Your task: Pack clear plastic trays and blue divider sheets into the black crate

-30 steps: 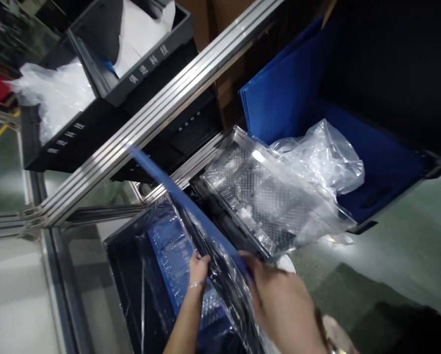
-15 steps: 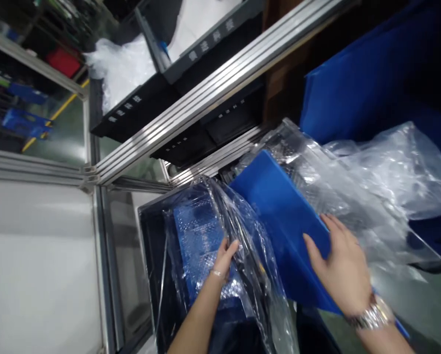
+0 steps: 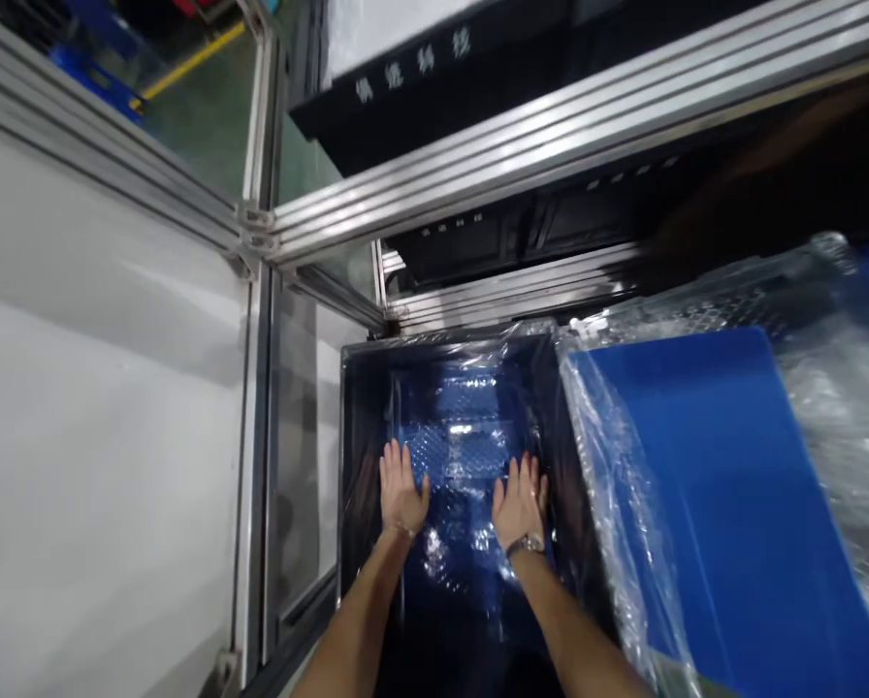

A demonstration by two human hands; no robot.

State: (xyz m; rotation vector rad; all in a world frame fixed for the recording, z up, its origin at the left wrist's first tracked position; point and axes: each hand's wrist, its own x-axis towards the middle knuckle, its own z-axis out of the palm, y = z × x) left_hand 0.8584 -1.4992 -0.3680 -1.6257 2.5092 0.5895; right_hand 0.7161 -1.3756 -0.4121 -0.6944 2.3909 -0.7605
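Both hands reach down into a dark bin [image 3: 354, 427] lined with clear plastic film. My left hand [image 3: 401, 490] lies flat with fingers stretched out on the blue tray [image 3: 464, 436] at the bin's bottom. My right hand [image 3: 519, 499], a watch on its wrist, lies flat a little to the right on the same film-covered tray. Neither hand holds anything. To the right a blue corrugated sheet [image 3: 725, 504] lies on top of plastic-wrapped trays [image 3: 834, 388].
An aluminium frame rail [image 3: 551, 126] crosses above, with black crates [image 3: 420, 78] on the shelf behind it. A white panel [image 3: 92, 427] and a vertical frame post [image 3: 252, 465] stand at the left. Loose clear film [image 3: 624, 523] hangs over the bin's right wall.
My right hand let go of the blue sheet, which now lies at the right, and moved into the bin beside my left hand. The view swung left and down.
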